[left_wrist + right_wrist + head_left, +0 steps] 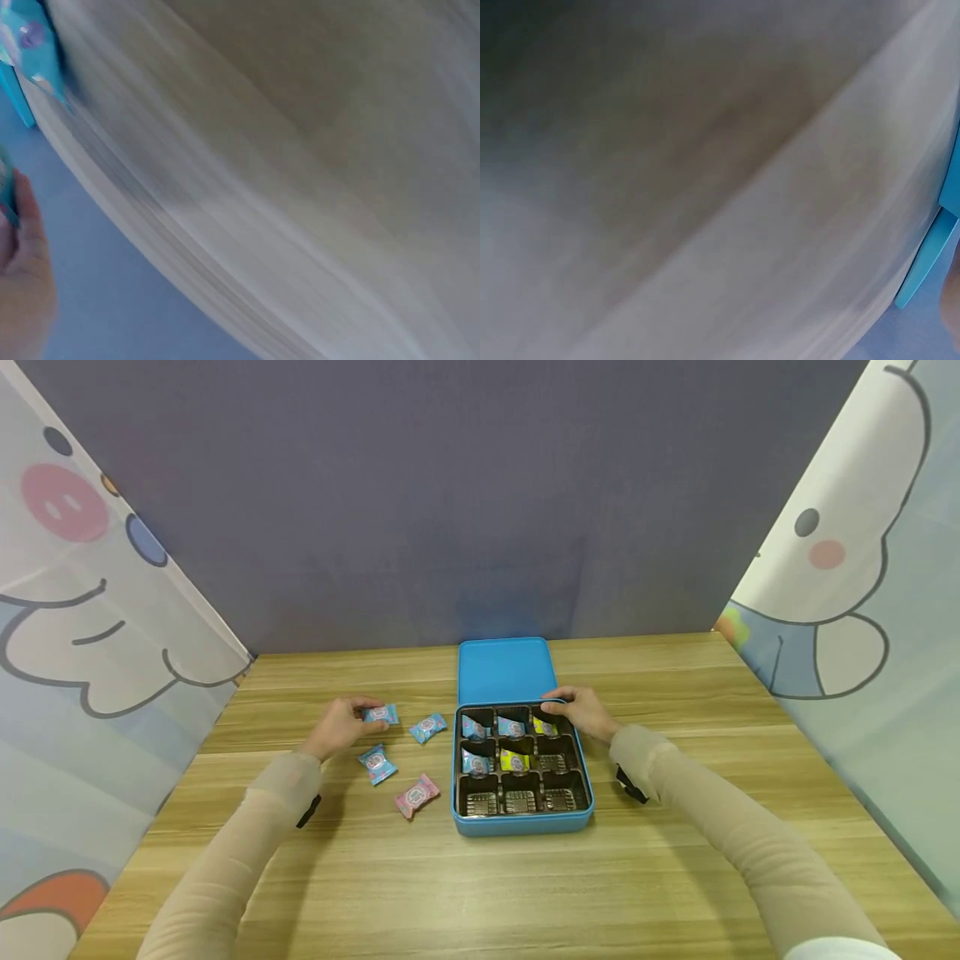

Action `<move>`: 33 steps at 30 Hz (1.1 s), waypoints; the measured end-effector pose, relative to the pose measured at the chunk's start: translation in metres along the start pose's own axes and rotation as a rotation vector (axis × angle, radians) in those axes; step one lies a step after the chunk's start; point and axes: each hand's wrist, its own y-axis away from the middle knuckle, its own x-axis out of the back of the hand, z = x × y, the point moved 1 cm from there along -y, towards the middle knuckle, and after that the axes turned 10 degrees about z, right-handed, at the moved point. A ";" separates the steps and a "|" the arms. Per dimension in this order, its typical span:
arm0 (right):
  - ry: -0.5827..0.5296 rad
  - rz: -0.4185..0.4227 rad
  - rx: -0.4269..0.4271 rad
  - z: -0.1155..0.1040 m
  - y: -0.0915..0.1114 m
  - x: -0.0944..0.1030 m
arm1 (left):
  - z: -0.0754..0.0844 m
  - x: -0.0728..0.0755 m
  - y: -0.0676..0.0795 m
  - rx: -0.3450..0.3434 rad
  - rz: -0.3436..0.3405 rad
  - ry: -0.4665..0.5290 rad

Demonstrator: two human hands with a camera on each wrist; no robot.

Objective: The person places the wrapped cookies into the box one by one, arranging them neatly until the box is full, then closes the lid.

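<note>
1. Fingers of the left hand (pixel 339 724) pinched a blue candy (pixel 381 714), left of the blue box (pixel 523 827), well apart from it.
2. Right hand (pixel 588 716) had thumb and fingers at the box's back right corner; couldn't tell whether they pinched the rim.
3. Candy probably light; wrapper likely slick, crinkly; softness inside unclear.
4. Best hold, judged: plump middle, lightly; flat wrapper ends might have slipped or torn.

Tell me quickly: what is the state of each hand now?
Left hand: holding a small blue-wrapped candy.
Right hand: holding the blue square box, far-right corner.
</note>
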 end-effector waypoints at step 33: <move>0.007 0.010 0.021 0.002 0.001 0.001 | 0.066 -0.015 0.018 -0.160 0.077 -0.123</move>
